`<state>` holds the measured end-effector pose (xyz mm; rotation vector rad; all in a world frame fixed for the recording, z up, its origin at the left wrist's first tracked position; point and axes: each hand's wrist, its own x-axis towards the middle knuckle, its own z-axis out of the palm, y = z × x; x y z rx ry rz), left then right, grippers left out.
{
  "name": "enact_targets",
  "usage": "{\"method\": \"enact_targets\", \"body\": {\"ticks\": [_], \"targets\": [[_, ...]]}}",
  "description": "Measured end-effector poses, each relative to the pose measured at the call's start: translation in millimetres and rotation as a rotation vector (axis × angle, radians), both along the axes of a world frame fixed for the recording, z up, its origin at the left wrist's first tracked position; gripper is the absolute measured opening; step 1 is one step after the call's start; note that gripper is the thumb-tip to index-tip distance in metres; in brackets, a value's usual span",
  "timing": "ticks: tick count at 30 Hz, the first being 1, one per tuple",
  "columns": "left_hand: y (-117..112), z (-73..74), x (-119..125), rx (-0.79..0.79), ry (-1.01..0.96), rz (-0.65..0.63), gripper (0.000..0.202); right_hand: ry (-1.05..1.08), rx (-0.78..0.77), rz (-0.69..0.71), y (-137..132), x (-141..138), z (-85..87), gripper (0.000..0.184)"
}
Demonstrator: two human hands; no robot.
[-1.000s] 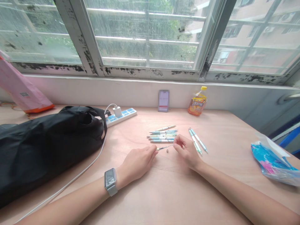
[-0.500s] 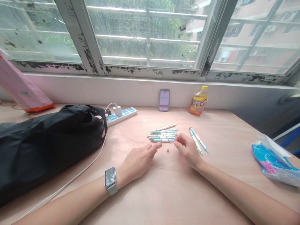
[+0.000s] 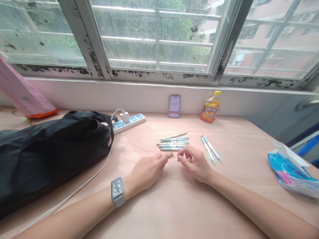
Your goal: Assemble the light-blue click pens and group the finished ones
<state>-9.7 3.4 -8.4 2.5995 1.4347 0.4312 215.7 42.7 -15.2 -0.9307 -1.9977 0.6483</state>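
Near the middle of the table, my left hand pinches a thin pen part, with its narrow end sticking out past the fingertips toward the right. Most of that part is hidden under the fingers. My right hand is closed in a pinch just opposite, its fingertips almost meeting the narrow end. Whatever small piece it holds is too tiny to make out. A small metallic piece lies just below the right fingertips, partly covered. Behind both hands, several pens lie side by side.
Two pens lie right of my right hand. Farther back are a propped phone, a drink bottle and a power strip. A black bag fills the left side; a blue plastic packet lies at right.
My right hand has moved left, bringing its fingertips close to the pen part and over the small metallic piece. My left hand has stayed nearly in place.
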Motion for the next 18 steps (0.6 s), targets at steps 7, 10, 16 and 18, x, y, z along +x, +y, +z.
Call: {"method": "enact_targets", "body": {"ticks": [7, 10, 16, 18], "targets": [[0.4, -1.8, -0.4, -0.001, 0.009, -0.004, 0.039, 0.022, 0.011, -0.048, -0.2, 0.5, -0.2, 0.012], [0.5, -1.2, 0.0, -0.003, 0.026, 0.006, 0.039, 0.025, -0.007, -0.040, 0.1, -0.2, -0.5, 0.013], [0.1, -1.3, -0.2, 0.003, 0.022, 0.000, 0.039, 0.035, -0.021, -0.036, 0.5, -0.3, -1.2, 0.014], [-0.2, -0.7, -0.1, 0.000, 0.021, -0.002, 0.038, 0.031, -0.019, -0.024, 0.4, -0.5, -1.3, 0.013]]}}
